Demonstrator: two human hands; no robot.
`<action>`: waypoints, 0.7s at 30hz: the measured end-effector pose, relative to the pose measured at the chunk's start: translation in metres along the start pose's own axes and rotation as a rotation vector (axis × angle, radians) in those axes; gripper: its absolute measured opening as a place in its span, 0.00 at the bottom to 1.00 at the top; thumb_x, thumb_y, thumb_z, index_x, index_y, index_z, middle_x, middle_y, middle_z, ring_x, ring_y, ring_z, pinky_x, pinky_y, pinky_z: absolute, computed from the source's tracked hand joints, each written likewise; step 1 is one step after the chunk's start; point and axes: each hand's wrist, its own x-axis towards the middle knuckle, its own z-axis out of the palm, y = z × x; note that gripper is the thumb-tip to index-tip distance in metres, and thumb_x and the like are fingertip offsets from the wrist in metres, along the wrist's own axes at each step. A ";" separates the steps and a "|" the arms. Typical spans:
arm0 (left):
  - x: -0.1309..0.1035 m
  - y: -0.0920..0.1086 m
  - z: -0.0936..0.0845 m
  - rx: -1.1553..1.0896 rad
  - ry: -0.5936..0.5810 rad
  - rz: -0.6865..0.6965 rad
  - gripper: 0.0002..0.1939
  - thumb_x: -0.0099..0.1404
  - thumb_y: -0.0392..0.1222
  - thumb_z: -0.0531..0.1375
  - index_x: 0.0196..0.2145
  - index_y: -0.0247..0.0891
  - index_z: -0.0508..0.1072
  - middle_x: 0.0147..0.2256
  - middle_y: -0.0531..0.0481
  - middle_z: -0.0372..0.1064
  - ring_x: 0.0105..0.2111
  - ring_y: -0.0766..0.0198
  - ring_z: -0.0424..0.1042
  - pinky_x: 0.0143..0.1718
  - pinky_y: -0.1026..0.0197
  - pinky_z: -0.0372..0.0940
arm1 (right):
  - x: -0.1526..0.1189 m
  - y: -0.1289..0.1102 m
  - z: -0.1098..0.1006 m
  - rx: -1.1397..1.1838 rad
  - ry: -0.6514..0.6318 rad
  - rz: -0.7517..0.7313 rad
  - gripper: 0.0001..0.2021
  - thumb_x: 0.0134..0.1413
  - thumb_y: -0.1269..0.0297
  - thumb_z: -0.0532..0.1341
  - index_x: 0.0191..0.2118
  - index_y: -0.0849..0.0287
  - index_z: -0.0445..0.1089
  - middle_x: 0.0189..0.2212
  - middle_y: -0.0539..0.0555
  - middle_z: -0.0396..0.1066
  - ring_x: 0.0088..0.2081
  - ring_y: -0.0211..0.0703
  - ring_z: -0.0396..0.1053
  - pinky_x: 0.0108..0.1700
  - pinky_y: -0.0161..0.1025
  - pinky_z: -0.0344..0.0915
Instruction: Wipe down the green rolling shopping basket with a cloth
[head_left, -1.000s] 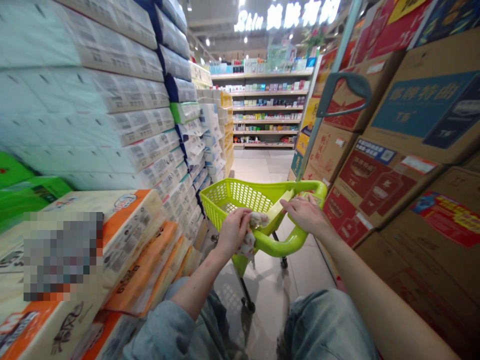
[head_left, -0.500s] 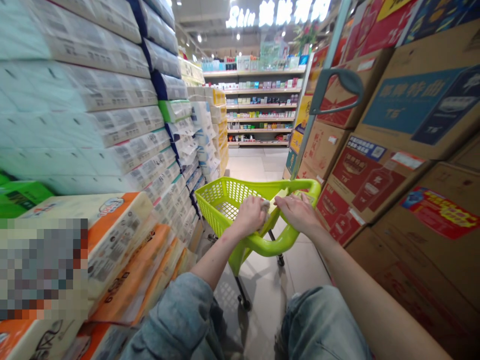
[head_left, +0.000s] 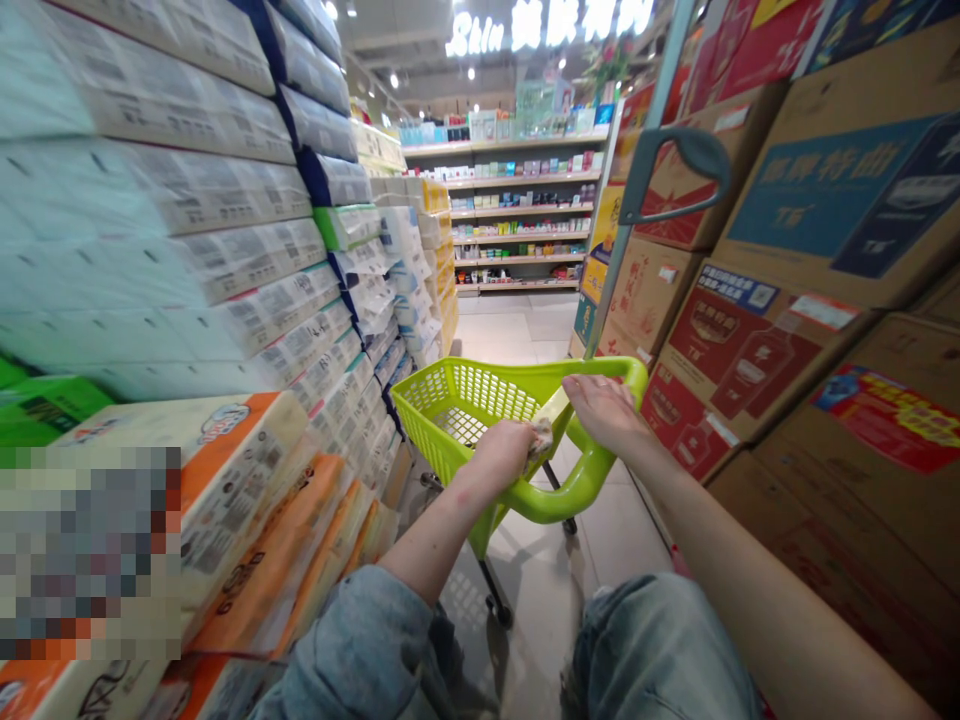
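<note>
A lime-green shopping cart (head_left: 431,420) with a perforated plastic basket stands in front of me on thin dark legs with casters. My left hand (head_left: 504,455) is closed around a crumpled pale cloth (head_left: 541,436), pressed against the cart's near rim beside a pale flat strip (head_left: 553,405). Over the right part of the rim lies my right hand (head_left: 606,408), its fingers bent onto the green plastic where the looped handle (head_left: 559,503) begins. The undersides of those fingers are hidden. The visible part of the basket floor shows only its grid.
Stacked tissue packs (head_left: 240,250) rise along the left, with orange-and-cream packs (head_left: 247,560) lower down. Cardboard cartons (head_left: 750,350) form the right wall, beside a metal post with a grey handle (head_left: 679,175). Product shelves (head_left: 517,210) stand beyond the tiled floor (head_left: 495,335).
My right hand has shifted slightly right along the rim, away from my left hand. The left hand has moved slightly lower, still holding the cloth. More of the pale strip shows between them.
</note>
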 end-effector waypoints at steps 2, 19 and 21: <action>-0.001 0.003 0.001 0.058 -0.045 0.021 0.10 0.57 0.31 0.55 0.33 0.34 0.76 0.33 0.43 0.72 0.35 0.57 0.71 0.39 0.59 0.63 | 0.007 0.003 0.000 -0.045 0.004 0.180 0.31 0.62 0.47 0.36 0.52 0.57 0.67 0.56 0.64 0.61 0.60 0.61 0.49 0.55 0.64 0.45; 0.055 0.017 0.019 0.036 -0.082 0.160 0.09 0.55 0.30 0.55 0.33 0.36 0.72 0.37 0.45 0.71 0.35 0.59 0.70 0.36 0.62 0.62 | 0.005 0.018 -0.010 -0.104 -0.100 0.173 0.29 0.63 0.50 0.36 0.44 0.58 0.72 0.49 0.65 0.66 0.52 0.58 0.58 0.48 0.61 0.55; 0.071 0.014 0.025 0.023 -0.082 0.175 0.09 0.55 0.30 0.55 0.33 0.35 0.73 0.38 0.45 0.71 0.36 0.59 0.70 0.37 0.62 0.63 | 0.006 0.019 -0.008 -0.104 -0.096 0.170 0.28 0.63 0.50 0.37 0.42 0.58 0.71 0.48 0.64 0.67 0.52 0.58 0.59 0.48 0.61 0.54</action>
